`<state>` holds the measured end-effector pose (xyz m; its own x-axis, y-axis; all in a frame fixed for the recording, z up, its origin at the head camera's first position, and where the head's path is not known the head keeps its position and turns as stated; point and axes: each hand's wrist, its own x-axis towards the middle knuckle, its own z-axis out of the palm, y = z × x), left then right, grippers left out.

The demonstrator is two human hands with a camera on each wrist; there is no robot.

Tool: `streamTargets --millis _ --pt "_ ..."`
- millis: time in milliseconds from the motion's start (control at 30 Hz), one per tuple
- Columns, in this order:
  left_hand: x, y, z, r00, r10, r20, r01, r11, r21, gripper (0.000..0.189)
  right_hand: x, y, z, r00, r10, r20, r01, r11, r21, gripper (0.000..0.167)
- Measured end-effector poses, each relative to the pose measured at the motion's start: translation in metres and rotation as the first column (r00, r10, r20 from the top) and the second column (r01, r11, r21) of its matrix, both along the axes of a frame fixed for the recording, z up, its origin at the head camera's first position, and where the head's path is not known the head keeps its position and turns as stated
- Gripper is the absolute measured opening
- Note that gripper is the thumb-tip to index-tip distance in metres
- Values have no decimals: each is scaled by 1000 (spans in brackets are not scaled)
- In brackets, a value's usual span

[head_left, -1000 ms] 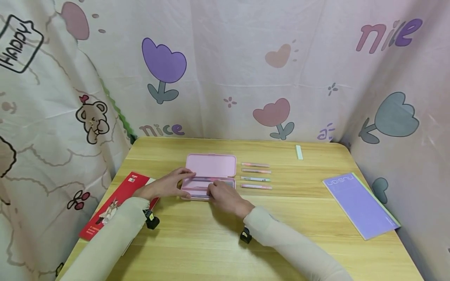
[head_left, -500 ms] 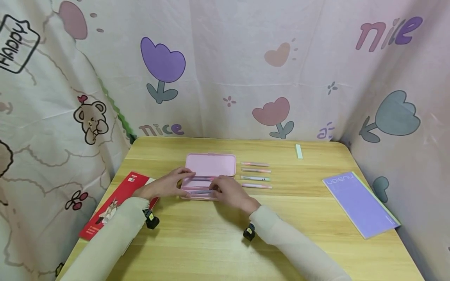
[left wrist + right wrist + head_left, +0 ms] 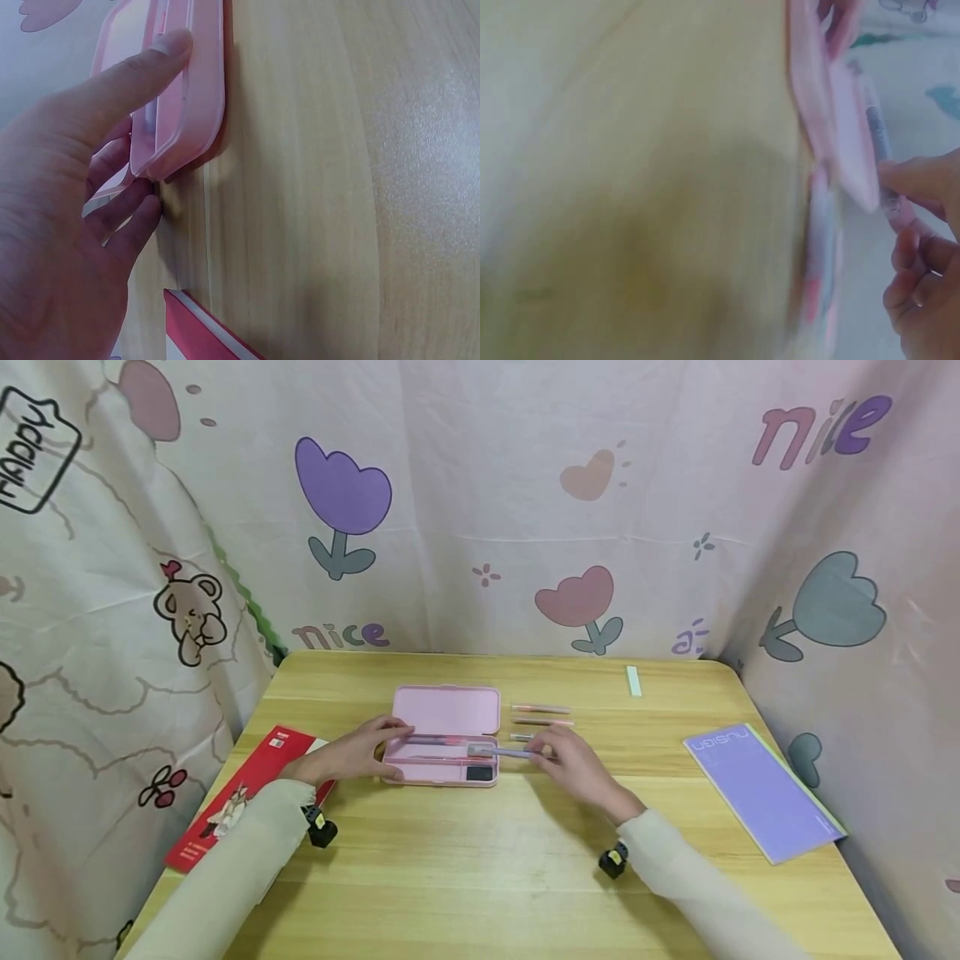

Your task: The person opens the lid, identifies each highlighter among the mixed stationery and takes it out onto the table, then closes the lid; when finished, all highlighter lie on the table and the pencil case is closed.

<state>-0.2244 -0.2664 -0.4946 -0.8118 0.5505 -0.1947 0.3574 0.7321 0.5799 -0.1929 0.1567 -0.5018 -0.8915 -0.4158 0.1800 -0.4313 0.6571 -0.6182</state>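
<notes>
A pink pencil case (image 3: 446,710) lies with its lid raised in the middle of the table. My left hand (image 3: 348,752) holds its left end, the thumb (image 3: 176,43) over the rim and the fingers round the end. Between the thumb and fingers of my right hand (image 3: 573,768) is a slim pen (image 3: 506,752) with a clear, greyish-purple barrel. Its left end overlaps the case's right end in the head view. Inside the case are another pen (image 3: 438,740) in the back compartment and a dark rectangular piece (image 3: 480,773) at the front right.
Several pens (image 3: 540,708) lie in a row right of the case, some partly hidden by my right hand. A pale green strip (image 3: 633,681) lies at the back. A red book (image 3: 247,793) is under my left forearm; a purple notebook (image 3: 765,793) lies at the right.
My right hand has lifted the pen from the case's front compartment and carried it to the right, uncovering the dark piece. My left hand stays on the case.
</notes>
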Motion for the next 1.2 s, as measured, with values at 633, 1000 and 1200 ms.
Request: streamTargets --millis 633,1000,1200 --pt "0 -2 0 1000 14 5 -14 1000 0 93 13 45 -30 1000 -15 25 13 998 62 10" --pt "-2 0 -1 1000 18 18 -18 1000 4 93 14 47 -29 999 -22 27 19 997 80 12" --pt "-1 -1 -1 1000 15 7 -15 1000 1 94 15 47 -29 1000 -26 11 25 996 87 13"
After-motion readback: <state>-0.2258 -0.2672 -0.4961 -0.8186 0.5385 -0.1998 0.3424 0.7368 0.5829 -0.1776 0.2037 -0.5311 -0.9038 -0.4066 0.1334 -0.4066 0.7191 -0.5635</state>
